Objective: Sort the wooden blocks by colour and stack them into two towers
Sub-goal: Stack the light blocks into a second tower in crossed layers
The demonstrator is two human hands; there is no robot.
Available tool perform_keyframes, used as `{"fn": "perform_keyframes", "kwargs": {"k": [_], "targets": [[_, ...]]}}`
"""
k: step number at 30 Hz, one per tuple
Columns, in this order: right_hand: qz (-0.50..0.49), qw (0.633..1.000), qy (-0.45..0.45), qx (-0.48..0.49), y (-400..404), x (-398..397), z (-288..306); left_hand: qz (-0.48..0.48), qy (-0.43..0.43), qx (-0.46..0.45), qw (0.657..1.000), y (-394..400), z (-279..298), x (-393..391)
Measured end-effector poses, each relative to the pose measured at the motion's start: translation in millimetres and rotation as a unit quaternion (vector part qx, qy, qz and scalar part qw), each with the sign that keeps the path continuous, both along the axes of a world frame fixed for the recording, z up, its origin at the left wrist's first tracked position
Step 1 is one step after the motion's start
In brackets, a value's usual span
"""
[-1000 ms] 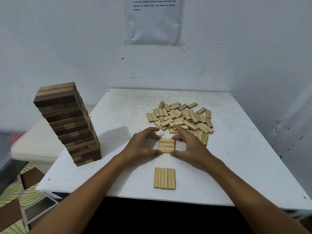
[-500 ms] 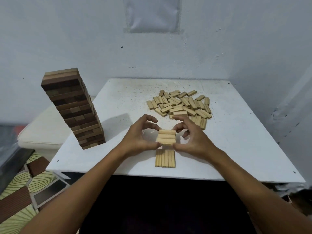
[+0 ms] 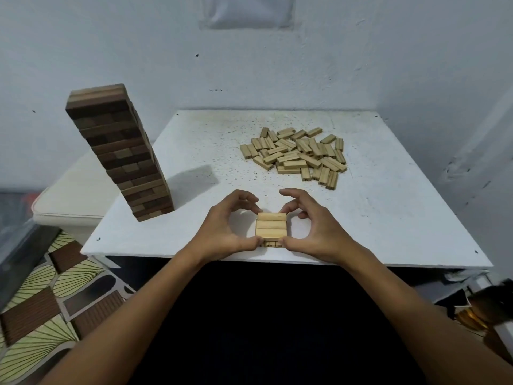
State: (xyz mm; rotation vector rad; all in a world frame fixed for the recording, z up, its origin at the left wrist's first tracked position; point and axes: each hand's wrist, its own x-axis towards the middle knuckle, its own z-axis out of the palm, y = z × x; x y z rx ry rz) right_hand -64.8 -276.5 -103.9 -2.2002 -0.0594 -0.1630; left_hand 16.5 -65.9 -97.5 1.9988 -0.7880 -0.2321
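Three light blocks (image 3: 271, 224) between both hands

white table (image 3: 388, 218) | paper on wall (image 3: 247, 12) | cream cushion (image 3: 72, 201) | patterned floor (image 3: 41, 315)

Pale matt wooden blocks (image 3: 295, 155), grain visible; dark brown matt wooden tower (image 3: 119, 154); white painted worktop (image 3: 388, 218), speckled, rough.

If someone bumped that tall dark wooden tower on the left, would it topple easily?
Probably yes. The tall dark brown block tower is many layers high on a narrow base, so it looks top-heavy. Its blocks seem only stacked loose, so a nudge would likely scatter them. It also stands near the white table's edge, so pieces might fall off.
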Motion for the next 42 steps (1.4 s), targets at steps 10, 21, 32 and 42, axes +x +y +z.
{"fn": "perform_keyframes", "kwargs": {"k": [10,21,32,42], "targets": [[0.009,1.000,0.004,-0.014,0.2,0.2,-1.2,-0.011,-0.014,0.029,0.999,0.8,-0.4,0.4],[0.010,1.000,0.010,-0.026,0.6,1.1,-1.6,-0.014,-0.024,0.041,0.999,1.4,-3.8,2.3],[0.013,1.000,0.008,-0.027,1.1,0.5,-1.3,-0.013,-0.022,0.052,0.998,2.6,-4.3,2.7],[0.015,0.999,0.018,-0.035,2.0,0.2,1.0,-0.018,-0.026,0.050,0.998,2.7,-4.7,3.4]]}}
